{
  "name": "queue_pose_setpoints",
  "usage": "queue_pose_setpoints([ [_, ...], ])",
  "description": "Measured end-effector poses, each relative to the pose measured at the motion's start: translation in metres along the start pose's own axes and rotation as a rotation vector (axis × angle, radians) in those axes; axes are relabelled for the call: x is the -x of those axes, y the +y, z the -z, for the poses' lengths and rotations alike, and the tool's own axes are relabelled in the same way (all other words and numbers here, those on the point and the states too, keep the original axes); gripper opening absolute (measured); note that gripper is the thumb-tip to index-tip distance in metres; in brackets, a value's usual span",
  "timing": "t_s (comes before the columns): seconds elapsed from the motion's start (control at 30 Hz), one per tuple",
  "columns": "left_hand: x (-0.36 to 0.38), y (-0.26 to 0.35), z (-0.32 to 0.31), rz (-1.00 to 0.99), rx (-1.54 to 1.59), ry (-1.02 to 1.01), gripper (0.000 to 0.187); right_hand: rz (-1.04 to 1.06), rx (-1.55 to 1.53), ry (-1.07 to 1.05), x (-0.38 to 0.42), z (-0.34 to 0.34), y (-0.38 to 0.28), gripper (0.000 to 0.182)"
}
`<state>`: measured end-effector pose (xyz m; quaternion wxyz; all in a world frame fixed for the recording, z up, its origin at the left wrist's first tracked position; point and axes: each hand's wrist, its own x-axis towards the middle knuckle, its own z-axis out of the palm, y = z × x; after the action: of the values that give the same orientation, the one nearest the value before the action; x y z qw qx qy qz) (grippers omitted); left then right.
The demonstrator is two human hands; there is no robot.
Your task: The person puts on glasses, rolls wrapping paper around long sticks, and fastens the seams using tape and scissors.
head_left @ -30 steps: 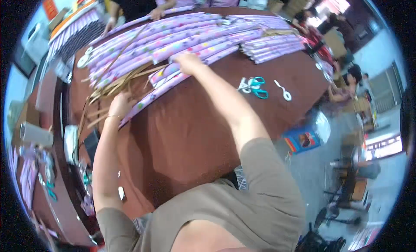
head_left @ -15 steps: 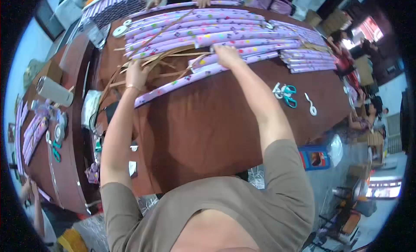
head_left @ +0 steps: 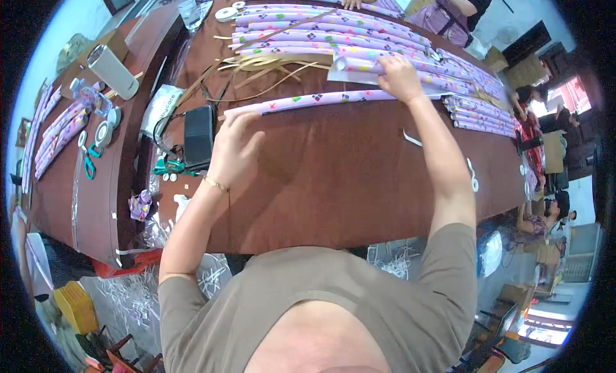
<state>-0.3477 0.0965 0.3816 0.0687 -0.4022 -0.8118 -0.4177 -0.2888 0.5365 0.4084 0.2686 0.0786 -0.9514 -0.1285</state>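
A long roll wrapped in pink patterned paper (head_left: 314, 98) lies alone on the brown table (head_left: 333, 180), in front of a pile of similar pink rolls (head_left: 333, 36). My left hand (head_left: 234, 148) hovers with fingers spread just below that roll's left end and holds nothing. My right hand (head_left: 399, 78) reaches out to the pile, its fingers closed on a partly wrapped roll with a loose flap of paper (head_left: 350, 68). Thin brown strips (head_left: 269, 66) lie tangled left of that flap.
A black box (head_left: 199, 135) sits left of my left hand, with cables and teal scissors (head_left: 168, 166) beside it. Tape rolls (head_left: 226, 14), a bottle (head_left: 188, 7) and a white cylinder (head_left: 112, 71) stand farther left. Another person's hand (head_left: 351, 0) rests at the far edge.
My left hand has come off the brown strips and drawn back toward me with fingers spread. The single roll now lies apart from the pile. My right hand stays on the pile.
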Motion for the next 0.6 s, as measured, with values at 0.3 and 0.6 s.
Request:
queue_pose_setpoints([
  [0.3, 0.020, 0.035, 0.003, 0.034, 0.182, -0.066, 0.034, -0.047, 0.068, 0.314, -0.046, 0.145, 0.011, 0.043],
  [0.6, 0.030, 0.101, 0.004, -0.330, -0.062, 0.094, 0.046, -0.186, -0.019, 1.012, -0.080, 0.382, 0.001, 0.044],
])
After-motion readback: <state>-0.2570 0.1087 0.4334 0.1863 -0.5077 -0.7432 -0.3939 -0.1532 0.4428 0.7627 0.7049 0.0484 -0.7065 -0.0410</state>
